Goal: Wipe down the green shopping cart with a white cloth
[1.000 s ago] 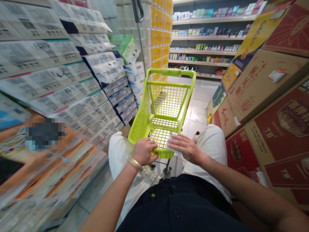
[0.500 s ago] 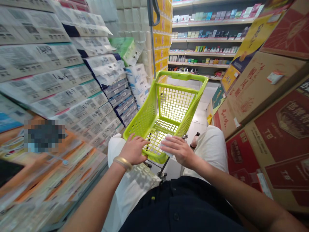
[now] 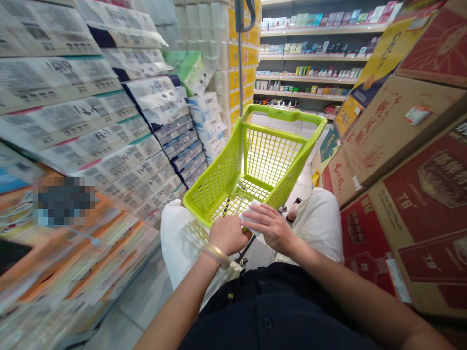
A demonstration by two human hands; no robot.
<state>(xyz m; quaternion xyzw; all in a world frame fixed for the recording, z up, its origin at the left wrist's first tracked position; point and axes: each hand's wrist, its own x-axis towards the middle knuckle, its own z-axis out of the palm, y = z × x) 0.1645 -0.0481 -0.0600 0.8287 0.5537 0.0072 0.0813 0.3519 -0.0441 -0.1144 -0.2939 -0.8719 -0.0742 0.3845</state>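
Observation:
A lime green plastic basket cart (image 3: 222, 175) stands in front of me, tilted so its right side is higher, and nothing lies in it. My left hand (image 3: 229, 234), with a bangle on the wrist, is closed on the near rim of the cart. My right hand (image 3: 270, 226) presses a white cloth (image 3: 248, 215) against that same rim, fingers bent over it. Both hands sit side by side, almost touching. My knees in light trousers show on either side below the cart.
Stacked tissue packs (image 3: 109, 126) wall the left side of the narrow aisle. Red and brown cardboard cartons (image 3: 408, 160) are piled on the right. A metal pole (image 3: 240, 63) rises behind the cart. Shelves of small products (image 3: 314, 48) line the far end.
The cart has swung and tilted to the right. My left hand moved from the left part of the rim to the middle, beside my right hand, and closed on it.

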